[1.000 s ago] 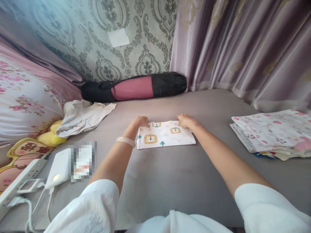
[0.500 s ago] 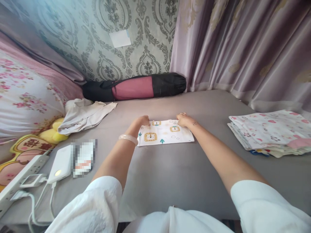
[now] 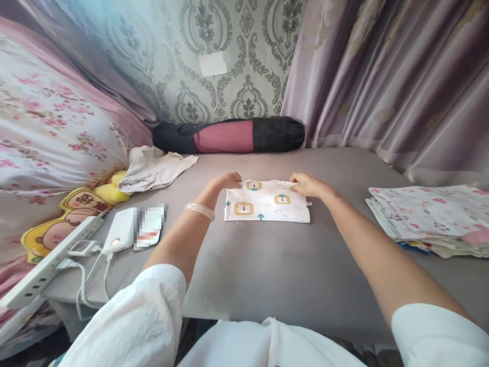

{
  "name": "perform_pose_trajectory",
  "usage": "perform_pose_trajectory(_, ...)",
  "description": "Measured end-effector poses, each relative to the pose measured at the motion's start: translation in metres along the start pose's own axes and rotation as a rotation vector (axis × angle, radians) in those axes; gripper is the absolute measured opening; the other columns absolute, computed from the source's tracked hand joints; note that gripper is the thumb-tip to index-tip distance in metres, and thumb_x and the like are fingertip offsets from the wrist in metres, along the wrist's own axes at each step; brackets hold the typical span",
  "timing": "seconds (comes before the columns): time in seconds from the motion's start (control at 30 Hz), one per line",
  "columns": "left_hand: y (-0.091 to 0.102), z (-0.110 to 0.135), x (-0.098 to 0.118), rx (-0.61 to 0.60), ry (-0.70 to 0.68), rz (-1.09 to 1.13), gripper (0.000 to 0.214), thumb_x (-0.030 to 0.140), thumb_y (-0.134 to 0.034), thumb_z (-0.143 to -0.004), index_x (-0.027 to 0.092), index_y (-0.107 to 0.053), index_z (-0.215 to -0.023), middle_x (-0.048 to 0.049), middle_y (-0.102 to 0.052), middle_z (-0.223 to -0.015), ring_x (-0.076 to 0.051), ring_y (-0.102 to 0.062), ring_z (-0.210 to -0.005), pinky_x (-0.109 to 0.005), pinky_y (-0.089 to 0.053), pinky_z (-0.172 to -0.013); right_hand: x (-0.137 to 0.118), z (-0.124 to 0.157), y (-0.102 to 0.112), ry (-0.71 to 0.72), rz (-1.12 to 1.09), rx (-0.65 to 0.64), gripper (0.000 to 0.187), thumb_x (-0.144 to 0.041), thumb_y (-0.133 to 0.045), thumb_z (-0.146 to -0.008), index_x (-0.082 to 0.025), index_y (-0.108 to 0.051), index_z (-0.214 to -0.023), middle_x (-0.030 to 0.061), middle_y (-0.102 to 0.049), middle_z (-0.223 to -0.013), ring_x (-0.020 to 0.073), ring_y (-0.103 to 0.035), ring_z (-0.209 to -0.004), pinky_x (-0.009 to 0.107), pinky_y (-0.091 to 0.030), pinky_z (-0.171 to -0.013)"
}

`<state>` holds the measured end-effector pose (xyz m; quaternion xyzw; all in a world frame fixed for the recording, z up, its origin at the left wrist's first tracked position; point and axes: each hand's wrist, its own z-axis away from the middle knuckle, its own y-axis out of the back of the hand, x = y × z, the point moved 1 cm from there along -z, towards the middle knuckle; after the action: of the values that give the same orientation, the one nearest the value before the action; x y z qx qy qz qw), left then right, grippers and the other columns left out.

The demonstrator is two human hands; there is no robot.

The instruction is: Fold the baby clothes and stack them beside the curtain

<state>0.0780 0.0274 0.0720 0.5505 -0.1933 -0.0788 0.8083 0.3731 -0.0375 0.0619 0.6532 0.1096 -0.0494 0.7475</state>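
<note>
A white folded cloth [image 3: 263, 206] printed with yellow lions and green sprigs lies flat in front of me, a small tag at its right edge. My left hand [image 3: 230, 180] is closed at its far left corner, thumb and fingers on the fabric. At the far right corner, my right hand [image 3: 307, 184] pinches the cloth's edge with bent fingers. The undersides of both hands' grips are partly hidden. A pale bracelet circles my left wrist.
A stack of folded printed cloths [image 3: 428, 214] lies at the right. Beige fabric [image 3: 156, 171], a power bank [image 3: 120, 229] with cables and a power strip [image 3: 53, 260] are at the left. A black and pink roll bag [image 3: 229, 136] lies along the wall.
The view has shifted slightly, so things at the left appear farther right. My right hand has moved outward to the cloth's right corner, uncovering its tag; the cloth remains flat.
</note>
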Motion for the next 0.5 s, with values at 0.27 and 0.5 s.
perform_pose_trajectory(0.27,0.036,0.018,-0.005,-0.024,-0.202,0.101,0.032,0.024,-0.063,-0.072,0.017,-0.072,-0.102,-0.0025,-0.074,-0.101,-0.017,-0.066,-0.091,-0.02,-0.047,-0.073,0.0,0.016,0.03,0.075,-0.178,-0.001,0.019,-0.02,-0.06,-0.081,-0.02,-0.068,-0.099,0.0023,-0.073,-0.096,0.0169,-0.066,-0.086,0.023,-0.045,-0.068)
perform_pose_trajectory(0.5,0.054,0.03,0.001,0.561,-0.197,0.035,0.032,0.021,-0.054,-0.082,0.023,-0.069,-0.11,-0.0022,-0.074,-0.108,-0.023,-0.063,-0.105,-0.042,-0.038,-0.102,-0.004,0.027,0.054,0.187,-0.092,0.449,0.033,-0.018,-0.054,-0.086,-0.021,-0.07,-0.115,0.0059,-0.074,-0.108,0.0218,-0.065,-0.096,0.031,-0.045,-0.083)
